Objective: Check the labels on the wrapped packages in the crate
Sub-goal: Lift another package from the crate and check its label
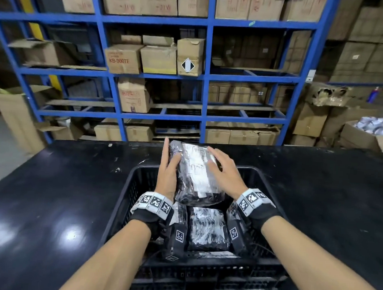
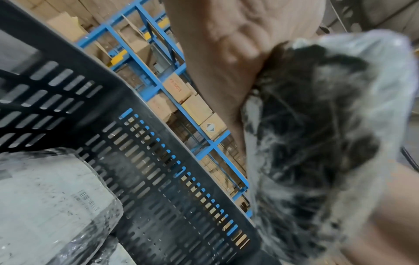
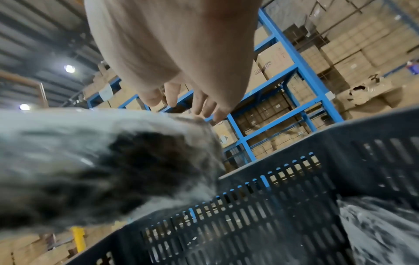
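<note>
A package [image 1: 195, 174] wrapped in clear film over dark contents, with a white label [image 1: 198, 165] on its top face, is held tilted over the far half of the black slotted crate [image 1: 135, 186]. My left hand [image 1: 168, 168] grips its left side, thumb across the top and fingers along the far edge. My right hand [image 1: 222, 169] rests flat on the label's right part with fingers straight. The left wrist view shows the package [image 2: 317, 125] against my palm; the right wrist view shows it [image 3: 113, 161] blurred below my fingers [image 3: 199, 104]. More wrapped packages [image 1: 207, 229] lie in the crate.
The crate stands on a black table [image 1: 46, 191]. One package in the crate [image 2: 45, 197] shows a barcode label. Blue shelving [image 1: 205, 78] with cardboard boxes runs behind the table. An open box of packets [image 1: 372, 132] stands at the right.
</note>
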